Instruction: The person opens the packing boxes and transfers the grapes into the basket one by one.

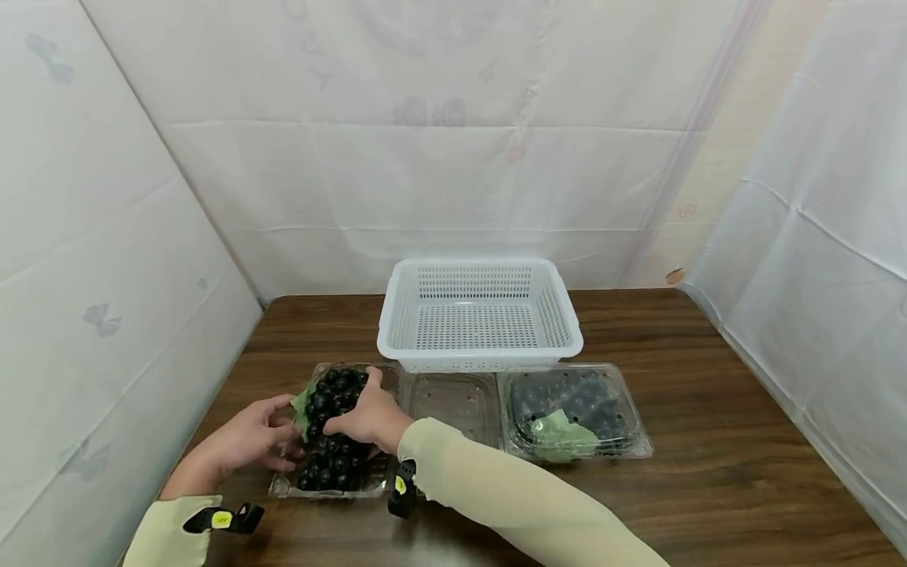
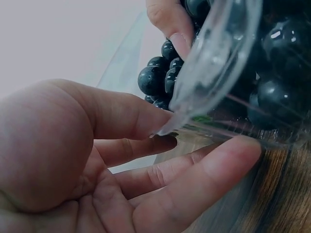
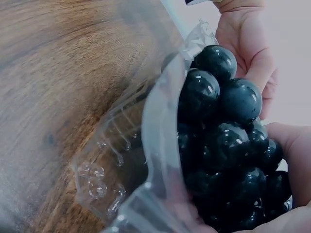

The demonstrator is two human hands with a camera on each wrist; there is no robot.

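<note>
At the left of the table, in the head view, a bunch of dark grapes (image 1: pixel 336 465) sits in a clear plastic clamshell box (image 1: pixel 391 376). My right hand (image 1: pixel 372 413) grips the bunch from above, thumb and fingers spread around it. In the right wrist view the round, glossy grapes (image 3: pixel 226 145) bulge above the box's rim (image 3: pixel 160 121). My left hand (image 1: pixel 251 433) holds the box's left side; its thumb is at the rim corner and its fingers reach underneath in the left wrist view. A green leaf-like piece (image 1: pixel 301 411) pokes out beside the grapes.
Behind the boxes stands a white perforated plastic basket (image 1: pixel 482 354) with nothing in it. A clear plastic lid-like section (image 1: pixel 453 402) lies in the middle. To its right is a closed clear box (image 1: pixel 634 445) of grapes with a green piece. White sheets (image 1: pixel 453 181) enclose the wooden table (image 1: pixel 723 441).
</note>
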